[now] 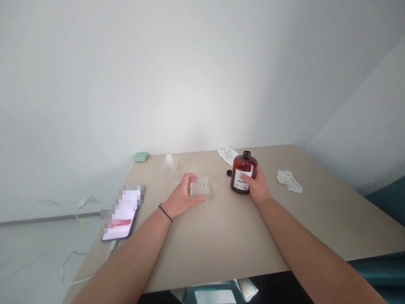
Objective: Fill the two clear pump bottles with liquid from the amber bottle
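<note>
My left hand (183, 196) grips a small clear plastic box (201, 188) by its sides, thumb at the near edge and fingers at the far edge. Around the brown bottle (242, 165) my right hand (258, 183) is closed, with the thumb across its white label. The bottle stands upright, or nearly so, and its neck is uncapped. Whether its base touches the table cannot be made out. Just left of the bottle lies a small black cap (229, 172).
A phone (122, 215) with a cable lies at the table's left edge. Farther back are a green case (141, 157) and another clear container (172, 165) with something white. Crumpled white tissues (289, 181) lie right of the bottle, and a white cloth or tissue (227, 155) behind it.
</note>
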`<state>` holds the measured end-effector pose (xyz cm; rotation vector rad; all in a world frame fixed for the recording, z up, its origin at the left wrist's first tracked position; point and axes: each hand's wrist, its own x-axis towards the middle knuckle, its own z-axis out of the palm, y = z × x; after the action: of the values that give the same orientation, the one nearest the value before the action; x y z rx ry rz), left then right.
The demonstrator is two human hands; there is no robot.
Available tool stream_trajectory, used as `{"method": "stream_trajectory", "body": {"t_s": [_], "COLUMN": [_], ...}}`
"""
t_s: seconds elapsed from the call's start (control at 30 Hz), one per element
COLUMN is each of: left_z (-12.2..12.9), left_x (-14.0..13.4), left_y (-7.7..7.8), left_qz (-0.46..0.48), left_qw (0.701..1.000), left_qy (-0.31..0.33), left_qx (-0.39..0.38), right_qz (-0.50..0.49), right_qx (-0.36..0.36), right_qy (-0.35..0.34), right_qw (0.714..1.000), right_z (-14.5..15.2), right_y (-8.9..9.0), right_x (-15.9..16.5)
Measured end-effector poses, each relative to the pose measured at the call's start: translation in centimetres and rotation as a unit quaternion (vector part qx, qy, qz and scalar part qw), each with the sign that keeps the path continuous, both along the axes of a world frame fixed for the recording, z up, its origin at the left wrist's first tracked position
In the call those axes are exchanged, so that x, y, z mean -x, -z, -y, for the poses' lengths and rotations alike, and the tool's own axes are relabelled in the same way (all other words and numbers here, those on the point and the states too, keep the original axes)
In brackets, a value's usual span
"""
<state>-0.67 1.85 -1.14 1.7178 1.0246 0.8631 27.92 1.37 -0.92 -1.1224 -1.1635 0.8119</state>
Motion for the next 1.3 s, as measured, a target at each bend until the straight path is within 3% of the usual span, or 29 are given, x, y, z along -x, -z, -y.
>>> {"method": "stream_trajectory", "body": {"t_s": [0.37, 0.57, 0.77, 0.97, 1.3], "left_z": [0.4, 0.3, 0.0, 0.1, 0.1], "left_x": [-0.3, -0.3, -0.1, -0.1, -0.2], "left_y": [-0.9, -0.5, 0.0, -0.3, -0.6], "left_qz": [-0.032, -0.029, -0.016, -0.033, -0.033], "left_qw": [0.999, 0.999, 0.999, 0.999, 0.999], "left_qy": [0.014, 0.006, 0.024, 0.026, 0.03], "left_qx": [-0.017, -0.023, -0.022, -0.028, -0.024], "right_qz": [0.032, 0.043, 0.129, 0.152, 0.229], "right_qx": [-0.003, -0.043, -0.02, 0.033, 0.095], "right_qy": [0.012, -0.016, 0.01, 0.028, 0.065], "right_qw": [0.999, 0.998, 0.991, 0.987, 0.967], "right_z": [1.0, 0.3, -3.8, -7.0, -7.9], "right_y": [-0.8, -4.0, -6.6, -5.7, -3.3], "right_x": [0.7, 3.2, 5.4, 6.2, 6.4]}}
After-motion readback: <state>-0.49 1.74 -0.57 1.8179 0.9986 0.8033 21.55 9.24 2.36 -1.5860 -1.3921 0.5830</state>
